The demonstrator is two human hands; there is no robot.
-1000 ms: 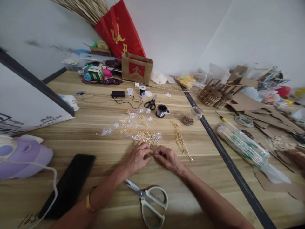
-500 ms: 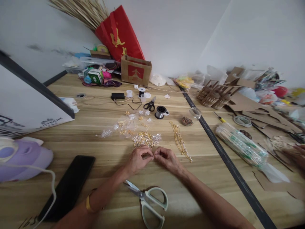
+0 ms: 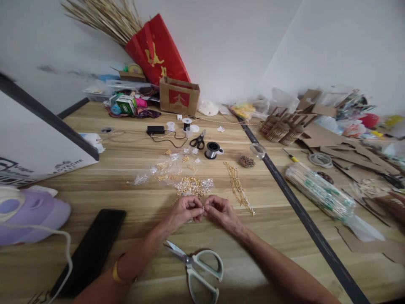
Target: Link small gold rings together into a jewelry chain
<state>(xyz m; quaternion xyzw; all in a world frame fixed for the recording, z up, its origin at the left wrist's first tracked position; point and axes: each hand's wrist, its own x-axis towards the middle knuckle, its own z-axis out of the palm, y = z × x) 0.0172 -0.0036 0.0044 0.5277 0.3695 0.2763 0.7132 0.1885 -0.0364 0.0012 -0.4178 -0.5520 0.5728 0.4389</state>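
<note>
My left hand and my right hand meet fingertip to fingertip above the table, both pinched. Between them is a tiny piece, too small to make out; a small silvery glint shows at the left fingertips. Just beyond the hands lies a heap of gold and silver jewelry findings, with small clear bags of similar pieces behind it. Gold chains lie stretched out to the right of my right hand. Scissors with pale handles rest partly open between my forearms.
Behind the findings are a wire spool, black scissors and a jar of brown beads. At left lie a black phone and a purple device with a white cord. Packaged sticks and cardboard fill the right, near another person's hand.
My left fingers have shifted slightly, and a small glint now shows at their tips. Both hands stay together in the same place. The view has tilted a little.
</note>
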